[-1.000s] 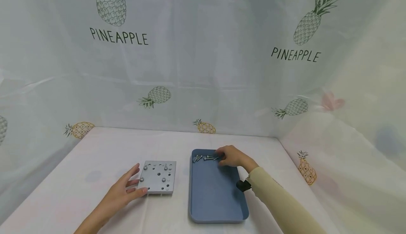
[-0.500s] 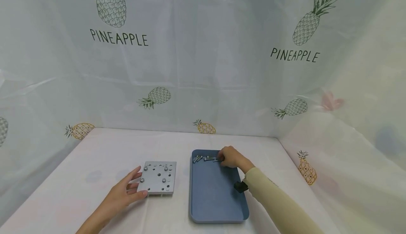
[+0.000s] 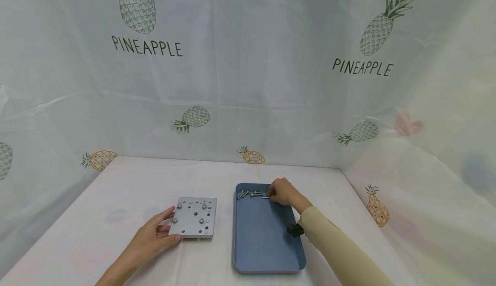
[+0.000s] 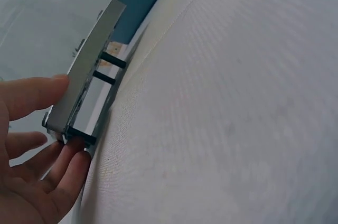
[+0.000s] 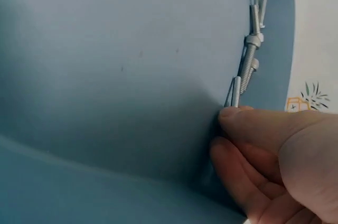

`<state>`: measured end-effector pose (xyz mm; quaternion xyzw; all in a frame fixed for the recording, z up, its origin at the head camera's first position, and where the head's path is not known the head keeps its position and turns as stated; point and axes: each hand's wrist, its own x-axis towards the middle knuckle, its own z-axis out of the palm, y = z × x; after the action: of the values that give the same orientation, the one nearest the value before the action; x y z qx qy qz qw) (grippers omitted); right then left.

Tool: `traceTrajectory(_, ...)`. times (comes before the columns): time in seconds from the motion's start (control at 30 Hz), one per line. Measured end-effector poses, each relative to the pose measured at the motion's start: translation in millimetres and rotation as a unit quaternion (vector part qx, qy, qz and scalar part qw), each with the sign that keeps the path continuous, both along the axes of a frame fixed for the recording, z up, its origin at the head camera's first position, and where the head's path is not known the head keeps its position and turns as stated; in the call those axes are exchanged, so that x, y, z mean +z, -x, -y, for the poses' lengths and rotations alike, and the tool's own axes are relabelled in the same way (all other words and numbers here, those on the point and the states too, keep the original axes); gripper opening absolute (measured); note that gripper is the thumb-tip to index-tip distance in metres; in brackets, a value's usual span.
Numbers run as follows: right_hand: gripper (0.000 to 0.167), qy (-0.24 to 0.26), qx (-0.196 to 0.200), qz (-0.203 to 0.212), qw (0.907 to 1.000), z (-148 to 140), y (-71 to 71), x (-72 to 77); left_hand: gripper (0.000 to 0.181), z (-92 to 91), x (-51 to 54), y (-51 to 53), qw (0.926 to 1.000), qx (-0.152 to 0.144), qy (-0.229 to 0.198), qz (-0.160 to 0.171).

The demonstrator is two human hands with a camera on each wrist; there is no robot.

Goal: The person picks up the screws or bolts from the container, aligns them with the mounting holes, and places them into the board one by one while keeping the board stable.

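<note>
Screw juts from the right grip pinching it, the left grip holding a plate by its edge

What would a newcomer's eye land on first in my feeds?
Probably the big pineapple drawings, on the pale curtain behind the table. Next, the blue tray, where the right hand pinches a slim metal piece beside loose bolts at the far end. Left of the tray, the left hand holds a silver plate by its near left corner.

Curtained-off work booth: pineapple-print sheeting behind white tabletop.
</note>
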<state>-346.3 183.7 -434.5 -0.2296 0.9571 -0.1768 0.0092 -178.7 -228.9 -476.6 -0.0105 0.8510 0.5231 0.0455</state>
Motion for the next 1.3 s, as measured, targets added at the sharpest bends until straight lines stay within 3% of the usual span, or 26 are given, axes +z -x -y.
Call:
traceTrajectory(0.27,0.006,0.024,0.026,-0.021,0.9992,-7.0,2.6,-3.1,0.095,-0.5,0.1,-0.8,1.0,0.005,-0.005,0.002)
traceTrajectory(0.7,0.01,0.086,0.022,-0.004,0.996,-13.3,9.3,-9.4,0.094,-2.2,-0.9,0.0,0.9999,0.009,-0.006,-0.003)
traceTrajectory(1.3,0.014,0.096,0.028,-0.023,0.9948,-7.9,10.0,-10.6,0.09,-2.4,0.8,-1.0,0.9999,0.012,-0.004,-0.006)
